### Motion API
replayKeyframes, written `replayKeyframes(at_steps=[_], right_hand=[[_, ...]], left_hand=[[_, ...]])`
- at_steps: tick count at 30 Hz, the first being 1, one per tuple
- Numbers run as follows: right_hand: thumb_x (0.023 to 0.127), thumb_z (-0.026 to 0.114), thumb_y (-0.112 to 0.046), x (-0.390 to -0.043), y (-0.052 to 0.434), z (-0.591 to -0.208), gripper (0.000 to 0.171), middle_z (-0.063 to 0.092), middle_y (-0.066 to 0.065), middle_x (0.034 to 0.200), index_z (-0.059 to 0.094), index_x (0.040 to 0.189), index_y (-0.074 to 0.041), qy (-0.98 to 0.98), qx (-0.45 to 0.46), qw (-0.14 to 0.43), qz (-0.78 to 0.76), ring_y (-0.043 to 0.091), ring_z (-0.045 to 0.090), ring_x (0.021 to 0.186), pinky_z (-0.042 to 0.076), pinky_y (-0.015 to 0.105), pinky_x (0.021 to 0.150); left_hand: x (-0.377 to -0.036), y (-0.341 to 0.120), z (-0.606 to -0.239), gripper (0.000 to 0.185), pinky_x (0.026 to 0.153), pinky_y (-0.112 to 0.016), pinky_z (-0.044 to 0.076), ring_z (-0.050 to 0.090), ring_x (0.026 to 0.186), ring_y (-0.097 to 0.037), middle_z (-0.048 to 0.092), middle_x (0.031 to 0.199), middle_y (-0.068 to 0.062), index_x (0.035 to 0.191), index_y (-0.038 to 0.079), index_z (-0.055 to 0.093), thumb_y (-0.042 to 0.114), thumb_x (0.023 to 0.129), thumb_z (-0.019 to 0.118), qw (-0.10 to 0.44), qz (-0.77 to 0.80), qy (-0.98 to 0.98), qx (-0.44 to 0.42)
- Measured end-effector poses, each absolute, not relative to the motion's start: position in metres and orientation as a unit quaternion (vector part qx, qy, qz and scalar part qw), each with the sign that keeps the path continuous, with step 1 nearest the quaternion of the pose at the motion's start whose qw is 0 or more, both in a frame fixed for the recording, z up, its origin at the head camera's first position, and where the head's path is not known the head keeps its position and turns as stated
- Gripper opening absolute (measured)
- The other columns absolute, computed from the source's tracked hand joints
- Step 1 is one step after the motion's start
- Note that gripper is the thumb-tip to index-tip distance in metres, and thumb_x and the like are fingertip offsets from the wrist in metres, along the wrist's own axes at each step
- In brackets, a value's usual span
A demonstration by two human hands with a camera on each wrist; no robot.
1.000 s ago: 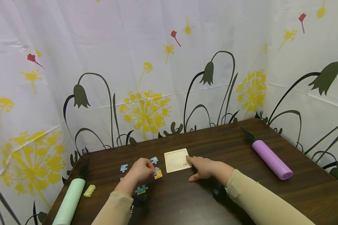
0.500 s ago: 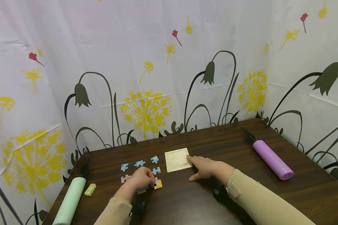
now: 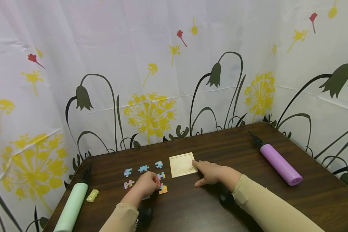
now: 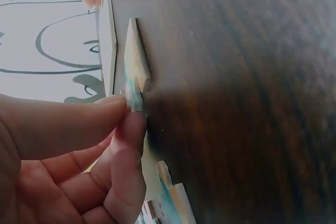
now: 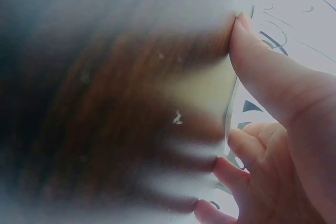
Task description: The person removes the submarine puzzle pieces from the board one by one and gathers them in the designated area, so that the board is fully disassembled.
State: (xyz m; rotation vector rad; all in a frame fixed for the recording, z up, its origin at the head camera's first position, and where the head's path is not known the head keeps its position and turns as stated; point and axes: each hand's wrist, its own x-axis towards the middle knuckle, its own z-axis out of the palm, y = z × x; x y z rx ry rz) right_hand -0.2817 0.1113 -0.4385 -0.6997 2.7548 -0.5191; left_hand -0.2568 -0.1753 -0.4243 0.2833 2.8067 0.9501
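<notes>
My left hand (image 3: 147, 185) pinches the edge of a yellow-and-blue jigsaw piece (image 3: 163, 189) between thumb and forefinger. In the left wrist view that puzzle piece (image 4: 136, 61) lies at table level. Just beyond it lies a blue jigsaw piece (image 3: 160, 175), partly behind the hand. Another piece (image 3: 146, 197) shows only its lower edge under my left hand. My right hand (image 3: 211, 172) rests on the table with fingers spread, its forefinger at the right edge of a square wooden puzzle tray (image 3: 180, 165). Its fingertips touch the tabletop in the right wrist view.
More jigsaw pieces lie left and behind: a blue one (image 3: 143, 168), a corner one (image 3: 159, 164), a blue-purple one (image 3: 128, 172), a pink one (image 3: 129, 184). Farther out are a yellow block (image 3: 92, 195), a green hand pump (image 3: 72, 206) and a purple hand pump (image 3: 280, 164).
My left hand has moved the yellow jigsaw piece slightly toward me, below the blue one, uncovering pieces behind it. Over the last half second it barely moves. My right hand stays put.
</notes>
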Motion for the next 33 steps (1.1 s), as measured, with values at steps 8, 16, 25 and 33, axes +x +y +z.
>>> replayKeyframes(at_steps=[8, 16, 25, 33], right_hand=[[0.086, 0.073, -0.045, -0.281, 0.110, -0.437, 0.088, 0.030, 0.013, 0.158, 0.032, 0.154, -0.008, 0.942, -0.266, 0.129, -0.161, 0.034, 0.026, 0.144, 0.026, 0.050, 0.112], [0.087, 0.071, -0.047, -0.283, 0.112, -0.440, 0.086, 0.027, 0.010, 0.160, 0.032, 0.154, -0.009, 0.943, -0.268, 0.133, -0.145, 0.033, 0.024, 0.145, 0.024, 0.052, 0.112], [0.088, 0.071, -0.048, -0.286, 0.115, -0.444, 0.086, 0.026, 0.009, 0.160, 0.033, 0.154, -0.009, 0.943, -0.269, 0.126, -0.149, 0.032, 0.024, 0.145, 0.024, 0.051, 0.112], [0.088, 0.071, -0.047, -0.286, 0.122, -0.443, 0.086, 0.024, 0.013, 0.160, 0.033, 0.154, -0.008, 0.939, -0.279, 0.118, -0.162, 0.035, 0.024, 0.144, 0.026, 0.051, 0.111]], left_hand=[[-0.253, -0.178, -0.419, 0.015, 0.055, -0.033, 0.043, 0.051, 0.061, -0.018, 0.056, 0.070, -0.003, 0.076, 0.006, 0.061, 0.002, 0.086, 0.070, 0.060, 0.323, 0.941, 0.086], [-0.238, -0.183, -0.407, 0.010, 0.059, -0.035, 0.043, 0.051, 0.067, -0.018, 0.055, 0.073, -0.002, 0.083, 0.008, 0.062, 0.007, 0.086, 0.072, 0.036, 0.333, 0.939, 0.075], [-0.225, -0.195, -0.393, 0.009, 0.054, -0.034, 0.043, 0.051, 0.060, -0.018, 0.055, 0.069, -0.003, 0.084, 0.008, 0.063, 0.006, 0.087, 0.071, 0.013, 0.357, 0.931, 0.071], [-0.217, -0.203, -0.381, 0.007, 0.056, -0.034, 0.042, 0.050, 0.063, -0.018, 0.055, 0.071, -0.001, 0.087, 0.009, 0.064, 0.011, 0.089, 0.071, -0.008, 0.336, 0.940, 0.055]])
